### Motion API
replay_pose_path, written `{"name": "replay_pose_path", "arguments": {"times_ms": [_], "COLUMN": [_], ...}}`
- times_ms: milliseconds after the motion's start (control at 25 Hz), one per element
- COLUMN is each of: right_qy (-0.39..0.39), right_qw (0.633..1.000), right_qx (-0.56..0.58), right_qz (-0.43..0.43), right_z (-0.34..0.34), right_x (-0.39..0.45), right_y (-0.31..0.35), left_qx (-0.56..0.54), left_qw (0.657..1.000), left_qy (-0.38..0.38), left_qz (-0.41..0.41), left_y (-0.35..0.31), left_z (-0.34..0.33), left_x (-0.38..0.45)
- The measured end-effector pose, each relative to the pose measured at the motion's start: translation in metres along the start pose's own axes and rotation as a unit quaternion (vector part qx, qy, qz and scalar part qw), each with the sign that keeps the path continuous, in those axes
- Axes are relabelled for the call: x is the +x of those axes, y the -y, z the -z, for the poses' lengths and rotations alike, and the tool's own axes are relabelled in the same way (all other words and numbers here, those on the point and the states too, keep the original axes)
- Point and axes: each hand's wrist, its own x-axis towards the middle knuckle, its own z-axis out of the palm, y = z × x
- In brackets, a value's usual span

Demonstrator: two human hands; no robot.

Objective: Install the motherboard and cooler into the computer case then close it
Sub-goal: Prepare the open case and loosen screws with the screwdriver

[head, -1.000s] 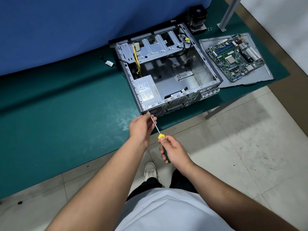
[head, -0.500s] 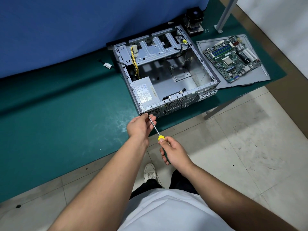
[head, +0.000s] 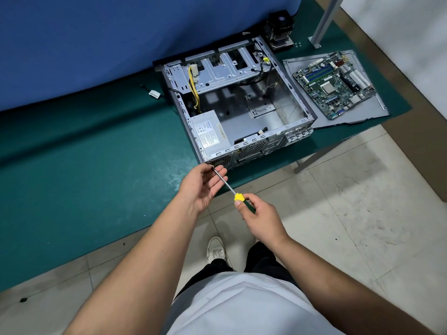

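Note:
The open grey computer case (head: 251,148) lies on the green table, with a power supply (head: 210,131) inside at its near left. The motherboard (head: 333,85) rests on the loose side panel (head: 362,117) to the right of the case. The black cooler (head: 280,27) stands behind the case's far right corner. My right hand (head: 261,218) grips the yellow-and-green handle of a screwdriver (head: 225,182). My left hand (head: 200,187), palm up, pinches the screwdriver's tip just in front of the case's near left corner.
A blue partition (head: 96,44) backs the table (head: 84,177). Small screws (head: 297,44) lie beside the cooler, near a metal post (head: 324,20). A small white connector (head: 154,93) lies left of the case. The table edge runs just under my hands, above tiled floor.
My left hand has turned palm up around the screwdriver tip. Both hands stay in front of the case's near left corner.

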Motion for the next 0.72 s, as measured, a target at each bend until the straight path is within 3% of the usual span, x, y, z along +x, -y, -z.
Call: {"name": "replay_pose_path", "arguments": {"times_ms": [400,520,600,720], "right_qy": [-0.063,-0.013,0.022,0.044], "right_qw": [0.987,0.999,0.986,0.971], "right_qx": [-0.14,0.014,0.139,0.202], "right_qz": [0.049,-0.026,-0.087,-0.116], "right_z": [0.004,-0.009,-0.017,-0.022], "right_x": [-0.001,-0.003,-0.005,-0.005], "right_y": [0.004,0.008,0.012,0.015], "left_qx": [0.035,0.014,0.002,-0.01], "left_qw": [0.999,0.999,0.999,0.999], "left_qy": [-0.026,-0.023,-0.025,-0.034], "left_qz": [-0.024,-0.025,-0.025,-0.037], "left_y": [0.0,0.003,0.005,0.008], "left_z": [-0.001,-0.003,-0.005,-0.006], "left_x": [0.003,0.002,0.001,0.001]}}
